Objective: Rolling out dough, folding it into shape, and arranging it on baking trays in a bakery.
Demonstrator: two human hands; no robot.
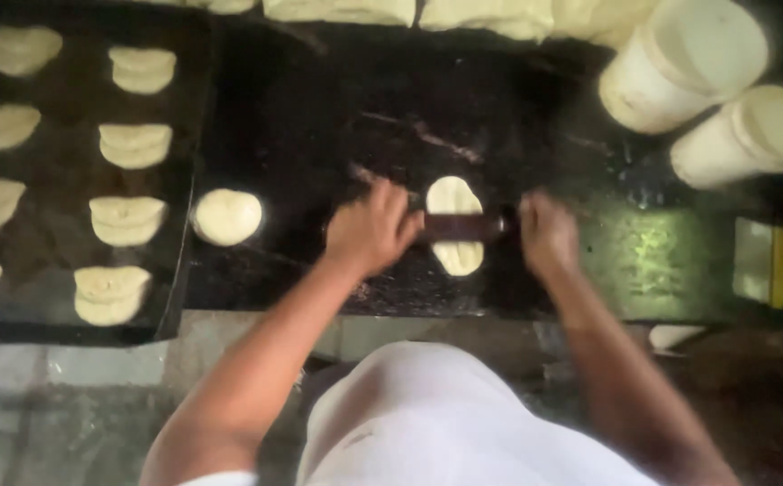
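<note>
My left hand [371, 228] and my right hand [547, 232] each press on one end of a dark rolling pin [463, 227]. The pin lies across a flattened oval of pale dough [454, 196] on a dark worktop [319, 126]. Dough shows both above and below the pin. A round dough ball [226, 216] sits on the worktop to the left of my left hand.
A dark baking tray [67, 171] at the left holds several folded dough pieces in two columns. Two white buckets [684, 63] [751, 135] lie at the upper right. More dough [463, 13] lies along the far edge. A yellow-edged scraper [760, 261] rests at the right.
</note>
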